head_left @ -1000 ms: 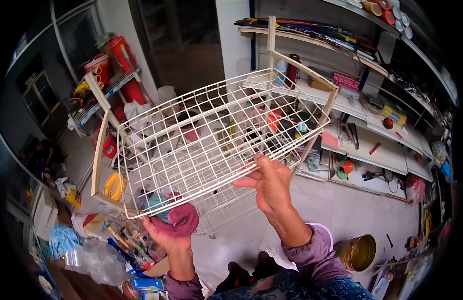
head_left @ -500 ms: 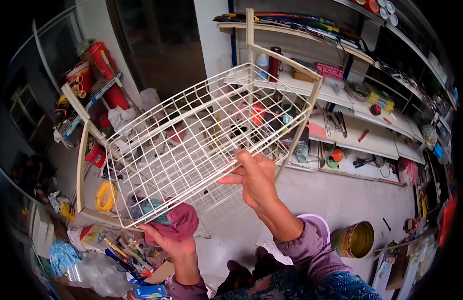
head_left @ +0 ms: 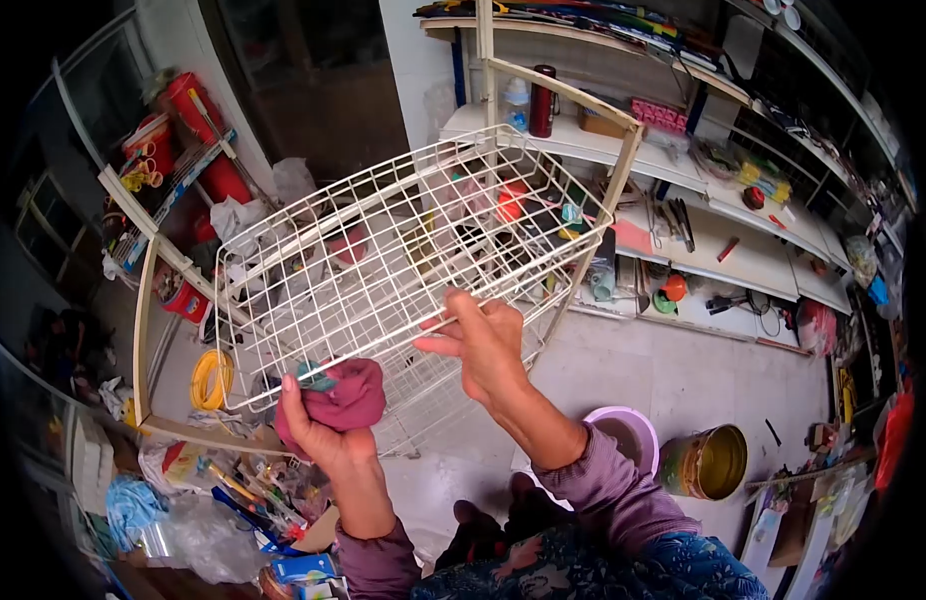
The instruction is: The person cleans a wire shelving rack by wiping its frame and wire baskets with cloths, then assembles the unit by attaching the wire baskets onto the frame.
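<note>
A white wire basket (head_left: 383,255) lies across a rack with pale upright posts (head_left: 148,330), tilted up to the right. At its near left corner my left hand (head_left: 328,435) holds a maroon cloth (head_left: 348,395), its thumb up against the basket's rim. A bluish-green cloth (head_left: 315,376) shows beside the maroon one, partly behind the wires. My right hand (head_left: 483,350) is closed on the near rim of the basket, around the middle. More white wire mesh shows below the basket.
Shelves (head_left: 728,270) with tools stand at the right. A purple basin (head_left: 638,430) and a metal bucket (head_left: 705,463) are on the floor to the right of my legs. Piled items and a plastic bag (head_left: 208,530) lie at the lower left; a yellow coil (head_left: 211,379) is above them.
The view has shifted, and the basket's near left corner has risen relative to the frame. Both hands have moved left in view, staying at the basket's near edge.
</note>
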A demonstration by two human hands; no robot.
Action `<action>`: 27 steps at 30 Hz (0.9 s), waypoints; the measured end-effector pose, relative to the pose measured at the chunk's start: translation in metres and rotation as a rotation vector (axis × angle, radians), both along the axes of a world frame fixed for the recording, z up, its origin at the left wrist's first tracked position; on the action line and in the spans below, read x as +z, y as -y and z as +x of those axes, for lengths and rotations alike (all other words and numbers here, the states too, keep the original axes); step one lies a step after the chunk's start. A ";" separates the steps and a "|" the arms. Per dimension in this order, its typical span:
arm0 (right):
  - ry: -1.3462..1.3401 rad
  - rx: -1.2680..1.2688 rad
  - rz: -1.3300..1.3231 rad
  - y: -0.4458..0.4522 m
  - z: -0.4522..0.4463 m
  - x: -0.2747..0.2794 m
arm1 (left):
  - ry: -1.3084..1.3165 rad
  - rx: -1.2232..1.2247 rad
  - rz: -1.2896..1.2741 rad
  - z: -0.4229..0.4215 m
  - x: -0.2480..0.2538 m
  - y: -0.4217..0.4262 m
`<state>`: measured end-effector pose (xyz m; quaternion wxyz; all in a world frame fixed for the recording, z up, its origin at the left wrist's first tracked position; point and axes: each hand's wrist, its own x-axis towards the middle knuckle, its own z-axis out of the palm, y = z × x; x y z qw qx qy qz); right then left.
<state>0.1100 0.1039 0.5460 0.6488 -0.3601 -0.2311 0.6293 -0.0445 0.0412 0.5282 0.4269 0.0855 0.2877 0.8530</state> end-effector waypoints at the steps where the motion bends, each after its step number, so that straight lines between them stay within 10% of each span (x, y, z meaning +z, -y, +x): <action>1: 0.015 0.000 -0.006 0.000 0.000 0.000 | 0.002 -0.018 -0.027 -0.003 0.000 0.001; 12: 0.139 0.319 -0.020 0.001 0.040 -0.019 | 0.009 -0.104 -0.058 -0.014 -0.011 -0.002; 19: 0.107 -0.147 0.013 -0.015 0.080 -0.030 | 0.118 -0.186 -0.036 -0.024 -0.018 -0.003; 27: -0.105 -0.110 0.118 -0.028 0.087 -0.029 | 0.059 -0.076 -0.110 -0.013 -0.007 -0.005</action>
